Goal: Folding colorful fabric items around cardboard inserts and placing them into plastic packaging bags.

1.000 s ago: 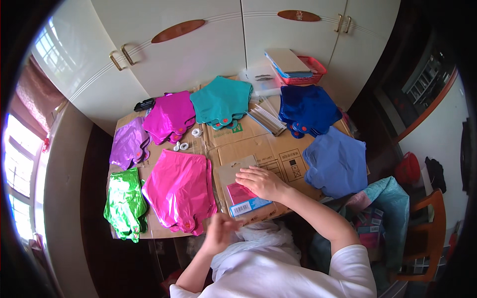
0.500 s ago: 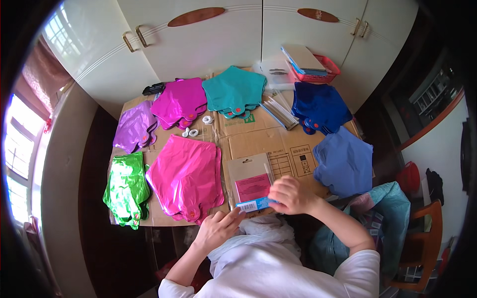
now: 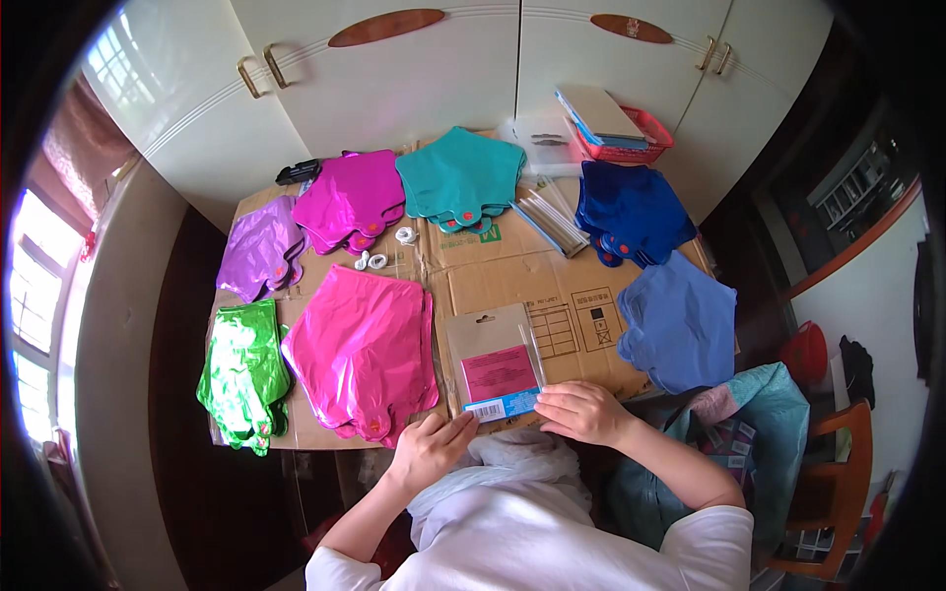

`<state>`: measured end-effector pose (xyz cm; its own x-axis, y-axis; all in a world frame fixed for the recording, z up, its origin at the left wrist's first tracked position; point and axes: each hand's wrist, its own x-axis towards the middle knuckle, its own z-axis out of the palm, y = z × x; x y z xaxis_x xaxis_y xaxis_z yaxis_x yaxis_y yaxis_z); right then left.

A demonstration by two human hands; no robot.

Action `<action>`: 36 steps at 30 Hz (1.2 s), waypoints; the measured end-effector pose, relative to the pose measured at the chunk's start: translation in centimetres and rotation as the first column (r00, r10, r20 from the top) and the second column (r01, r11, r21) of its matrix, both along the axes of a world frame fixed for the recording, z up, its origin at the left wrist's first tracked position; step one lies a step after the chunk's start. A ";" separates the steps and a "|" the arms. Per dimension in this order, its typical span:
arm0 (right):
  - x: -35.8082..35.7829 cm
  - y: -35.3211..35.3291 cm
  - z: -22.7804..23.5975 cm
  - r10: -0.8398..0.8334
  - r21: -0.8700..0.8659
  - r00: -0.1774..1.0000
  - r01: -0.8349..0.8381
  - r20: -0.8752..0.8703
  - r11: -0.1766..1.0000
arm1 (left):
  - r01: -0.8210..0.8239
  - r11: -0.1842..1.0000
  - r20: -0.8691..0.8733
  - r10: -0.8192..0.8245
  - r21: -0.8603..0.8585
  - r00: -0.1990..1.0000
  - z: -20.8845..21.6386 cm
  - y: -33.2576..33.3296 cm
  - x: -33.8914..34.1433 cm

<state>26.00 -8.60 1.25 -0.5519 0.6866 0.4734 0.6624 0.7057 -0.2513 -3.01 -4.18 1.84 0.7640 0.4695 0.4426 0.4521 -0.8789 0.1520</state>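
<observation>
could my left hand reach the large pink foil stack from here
Probably yes. Your left hand, at the lower left corner of the flat pack, is close to the large pink foil stack, and nothing seems to stand between them.

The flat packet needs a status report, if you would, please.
Left hand at the near left corner, right hand at the near right one. Packet flat on cardboard, blue strip at near edge. Pink foil stack close on its left.
</observation>
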 end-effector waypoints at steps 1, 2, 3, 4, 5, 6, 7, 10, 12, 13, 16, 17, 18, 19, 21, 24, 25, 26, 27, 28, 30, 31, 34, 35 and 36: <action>0.0 0.0 0.0 -0.005 0.009 1.000 0.005 -0.021 1.000 | -0.014 1.000 0.016 0.014 0.013 1.000 -0.2 0.0 0.1; -0.1 0.1 0.0 -0.010 0.017 0.999 0.010 -0.043 1.000 | -0.034 0.999 0.053 0.036 -0.032 0.998 -0.3 -0.1 0.2; -0.1 0.1 0.0 -0.015 0.027 0.998 0.017 -0.063 0.999 | -0.051 0.996 0.090 0.058 -0.076 0.994 -0.4 0.0 0.3; -0.2 0.1 -0.2 -0.041 0.018 0.995 0.043 -0.092 0.999 | -0.066 0.990 0.127 0.081 -0.122 0.989 -0.4 -0.1 0.5; -0.4 0.1 -0.6 -0.067 0.010 0.990 0.069 -0.120 0.998 | -0.094 0.982 0.157 0.120 -0.164 0.980 -0.4 -0.1 0.7; -0.7 0.1 -0.9 -0.092 0.000 0.984 0.093 -0.150 0.996 | -0.121 0.971 0.183 0.159 -0.206 0.970 -0.4 -0.2 0.9; -1.0 0.0 -1.0 -0.123 -0.007 0.980 0.124 -0.155 0.992 | -0.145 0.958 0.208 0.199 -0.249 0.958 -0.4 -0.2 1.1; -1.8 0.1 -0.8 -0.202 -0.034 0.965 0.199 -0.170 0.979 | -0.193 0.920 0.222 0.278 -0.341 0.935 -0.3 0.0 1.8; -2.1 0.3 -0.6 -0.238 -0.057 0.956 0.231 -0.174 0.971 | -0.271 0.856 0.189 0.384 -0.441 0.904 -0.8 -0.3 2.3; -2.2 0.4 -0.6 -0.250 -0.095 0.954 0.237 -0.164 0.967 | -0.306 0.817 0.170 0.434 -0.488 0.885 -1.0 -0.3 2.4; -2.4 0.7 -0.2 -0.336 -0.293 0.929 0.282 -0.156 0.914 | -0.400 0.760 0.035 0.483 -0.512 0.875 -1.0 -0.4 2.5; -2.4 1.0 0.3 -0.395 -0.410 0.905 0.303 -0.159 0.860 | -0.416 0.751 0.011 0.490 -0.513 0.871 -0.9 -0.4 2.6; -2.3 1.3 0.7 -0.451 -0.521 0.880 0.316 -0.153 0.793 | -0.432 0.741 -0.010 0.498 -0.515 0.867 -0.5 -0.3 2.7; -2.1 1.6 0.1 -0.445 -0.473 0.892 0.361 -0.076 0.804 | -0.448 0.731 -0.031 0.506 -0.516 0.862 -0.3 -0.2 2.7; -1.6 1.9 0.1 -0.442 -0.357 0.895 0.396 -0.056 0.846 | -0.514 0.719 -0.051 0.559 -0.468 0.828 -0.5 -0.2 2.6; -1.5 2.0 0.1 -0.468 -0.329 0.883 0.430 -0.039 0.840 | -0.561 0.707 -0.092 0.584 -0.430 0.806 0.1 -0.1 2.8; -1.5 1.9 0.0 -0.481 -0.345 0.876 0.442 -0.034 0.828 | -0.568 0.705 -0.108 0.583 -0.425 0.805 0.4 -0.2 2.9; -1.6 1.8 -0.2 -0.478 -0.334 0.878 0.440 -0.035 0.833 | -0.572 0.704 -0.114 0.585 -0.421 0.803 0.5 -0.2 3.0; -1.6 1.8 -0.4 -0.475 -0.320 0.879 0.440 -0.036 0.839 | -0.576 0.704 -0.118 0.586 -0.416 0.801 0.6 -0.1 3.2; -1.7 1.8 -0.5 -0.474 -0.307 0.880 0.441 -0.037 0.843 | -0.579 0.704 -0.122 0.587 -0.411 0.800 0.8 -0.1 3.3; -1.8 1.8 -0.5 -0.471 -0.330 0.877 0.418 -0.097 0.846 | -0.413 0.496 -0.056 0.587 -0.764 0.808 1.3 0.3 2.8; -2.0 1.8 -0.5 -0.470 -0.341 0.873 0.406 -0.129 0.848 | -0.292 0.359 -0.025 0.593 -0.887 0.805 1.5 0.5 2.6; -3.4 1.9 -0.5 -0.462 -0.546 0.713 0.132 -0.527 0.827 | 0.485 0.197 0.472 0.689 -0.852 0.550 -1.3 0.1 2.5; -3.2 2.0 -0.2 -0.490 -0.719 0.662 -0.107 -0.567 0.686 | 0.543 0.232 0.539 0.665 -0.807 0.517 -1.5 0.0 2.4; -3.5 1.7 0.3 -0.546 -0.771 0.594 -0.218 -0.591 0.598 | 0.562 0.214 0.533 0.685 -0.799 0.497 -1.0 -0.1 2.5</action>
<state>22.51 -6.88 1.58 -0.1101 0.9897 -0.0919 0.0450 -0.0874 -0.9952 -0.56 -4.25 0.87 0.3513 0.9318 -0.0914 -0.3698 0.2278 0.9007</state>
